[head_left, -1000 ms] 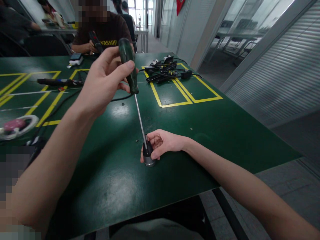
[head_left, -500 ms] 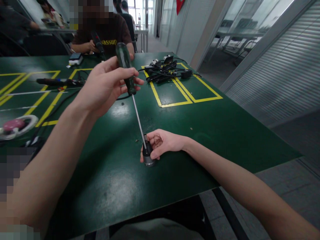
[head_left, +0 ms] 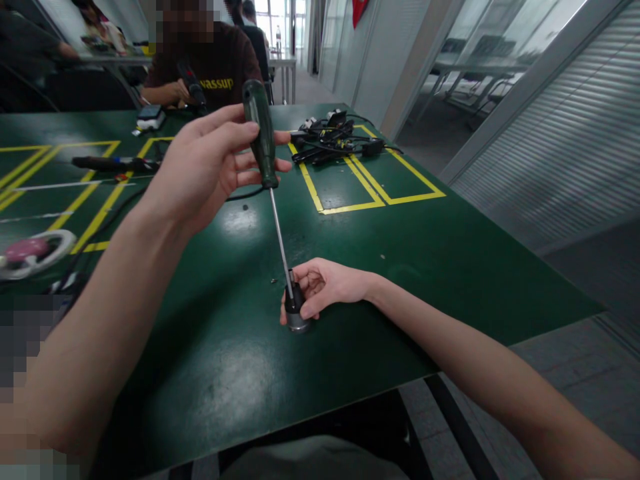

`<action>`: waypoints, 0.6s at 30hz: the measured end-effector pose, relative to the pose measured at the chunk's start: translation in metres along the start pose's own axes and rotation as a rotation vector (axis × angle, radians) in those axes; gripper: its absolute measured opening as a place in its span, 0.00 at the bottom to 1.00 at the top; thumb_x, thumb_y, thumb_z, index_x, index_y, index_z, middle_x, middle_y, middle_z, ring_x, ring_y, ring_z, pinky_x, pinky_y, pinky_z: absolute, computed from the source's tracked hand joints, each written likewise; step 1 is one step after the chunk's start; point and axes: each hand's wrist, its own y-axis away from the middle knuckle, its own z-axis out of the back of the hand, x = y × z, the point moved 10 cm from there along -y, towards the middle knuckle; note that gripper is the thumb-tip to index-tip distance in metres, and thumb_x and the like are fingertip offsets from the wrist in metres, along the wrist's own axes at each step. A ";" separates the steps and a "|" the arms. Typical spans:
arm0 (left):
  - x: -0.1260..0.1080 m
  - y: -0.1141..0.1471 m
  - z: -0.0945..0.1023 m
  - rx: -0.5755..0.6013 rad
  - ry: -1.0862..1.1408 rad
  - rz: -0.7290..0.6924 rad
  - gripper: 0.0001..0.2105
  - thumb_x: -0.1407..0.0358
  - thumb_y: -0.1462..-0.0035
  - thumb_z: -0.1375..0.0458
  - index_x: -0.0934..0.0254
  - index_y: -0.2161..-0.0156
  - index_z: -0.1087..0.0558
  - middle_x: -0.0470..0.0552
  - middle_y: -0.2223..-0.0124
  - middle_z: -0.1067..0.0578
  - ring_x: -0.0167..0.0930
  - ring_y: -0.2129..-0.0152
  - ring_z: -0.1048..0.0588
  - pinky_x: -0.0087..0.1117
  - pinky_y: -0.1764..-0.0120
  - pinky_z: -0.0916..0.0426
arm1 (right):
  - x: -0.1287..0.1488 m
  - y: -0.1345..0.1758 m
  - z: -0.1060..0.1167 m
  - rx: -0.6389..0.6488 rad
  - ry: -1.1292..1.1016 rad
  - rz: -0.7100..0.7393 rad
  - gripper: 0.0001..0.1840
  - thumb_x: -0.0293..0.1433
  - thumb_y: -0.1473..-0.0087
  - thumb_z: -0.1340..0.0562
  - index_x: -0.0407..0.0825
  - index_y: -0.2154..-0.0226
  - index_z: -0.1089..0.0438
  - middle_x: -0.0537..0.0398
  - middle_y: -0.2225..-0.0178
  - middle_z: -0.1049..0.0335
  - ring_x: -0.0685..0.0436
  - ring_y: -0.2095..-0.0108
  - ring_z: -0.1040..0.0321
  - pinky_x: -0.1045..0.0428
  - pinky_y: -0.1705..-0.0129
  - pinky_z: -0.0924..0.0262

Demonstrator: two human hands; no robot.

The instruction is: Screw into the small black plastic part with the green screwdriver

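In the head view, a glossy dark green tabletop (head_left: 400,267) is marked with rectangles of yellow tape (head_left: 415,199), and a tangled heap of black cables (head_left: 327,143) lies across two of them. Grey-framed glass partitions and pale slatted blinds (head_left: 565,147) line the right side of the room, with a red cloth (head_left: 359,10) hanging further back. Across the tabletop sits a person in a dark brown shirt (head_left: 237,57), with yellow lettering (head_left: 219,84) on the chest; "assup" is readable, while the letter before it is partly covered. The left hand (head_left: 205,150) holds a screwdriver with a dark green handle and thin metal shaft (head_left: 259,133) lightly, thumb and fingers around the handle, some fingers loosely extended. The shaft slants down to a small black and silver cylindrical part (head_left: 296,319), which stands upright on the tabletop, gripped at its side by the curled right hand (head_left: 337,285). Whether the tip sits in a screw is too small to tell. At the left edge, a round pink and white object (head_left: 27,250) is cut off and blurred
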 end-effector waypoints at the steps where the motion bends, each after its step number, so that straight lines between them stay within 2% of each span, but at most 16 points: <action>1: 0.000 0.000 0.001 -0.001 -0.008 -0.015 0.04 0.69 0.43 0.40 0.63 0.61 0.26 0.55 0.54 0.17 0.32 0.67 0.17 0.35 0.61 0.19 | 0.000 0.000 0.000 0.000 0.000 -0.001 0.25 0.35 0.57 0.20 0.44 0.62 0.29 0.46 0.60 0.17 0.48 0.65 0.20 0.58 0.70 0.31; 5: 0.000 -0.002 0.006 -0.018 -0.021 -0.081 0.13 0.68 0.47 0.34 0.61 0.56 0.27 0.53 0.53 0.20 0.30 0.62 0.19 0.32 0.63 0.19 | 0.000 0.000 -0.001 0.000 0.012 -0.006 0.24 0.35 0.57 0.20 0.44 0.62 0.29 0.46 0.60 0.17 0.48 0.65 0.20 0.58 0.70 0.31; 9: 0.000 -0.004 0.016 -0.080 -0.106 -0.133 0.20 0.65 0.54 0.27 0.58 0.57 0.29 0.47 0.60 0.23 0.24 0.70 0.24 0.22 0.76 0.28 | 0.000 0.000 -0.003 0.003 0.022 -0.012 0.24 0.35 0.57 0.20 0.44 0.63 0.29 0.46 0.60 0.17 0.49 0.66 0.21 0.58 0.70 0.31; 12: -0.010 -0.001 0.018 -0.127 -0.186 -0.255 0.22 0.66 0.57 0.26 0.60 0.59 0.31 0.42 0.65 0.29 0.19 0.73 0.29 0.18 0.77 0.33 | 0.000 0.000 -0.003 0.009 0.015 -0.013 0.24 0.34 0.57 0.20 0.44 0.63 0.29 0.46 0.61 0.17 0.49 0.66 0.21 0.58 0.70 0.30; 15: -0.014 0.001 0.014 -0.114 -0.231 -0.292 0.22 0.64 0.54 0.27 0.58 0.57 0.33 0.41 0.66 0.31 0.21 0.74 0.27 0.21 0.78 0.31 | 0.000 0.000 -0.002 0.006 0.017 -0.015 0.24 0.34 0.57 0.20 0.44 0.63 0.29 0.47 0.61 0.17 0.49 0.66 0.21 0.58 0.69 0.30; 18: -0.011 0.002 0.010 -0.082 -0.226 -0.249 0.23 0.62 0.50 0.30 0.55 0.52 0.34 0.44 0.64 0.26 0.30 0.68 0.20 0.27 0.79 0.29 | -0.001 -0.001 -0.001 0.002 0.027 -0.019 0.24 0.35 0.57 0.20 0.44 0.63 0.29 0.46 0.61 0.17 0.49 0.65 0.21 0.58 0.69 0.30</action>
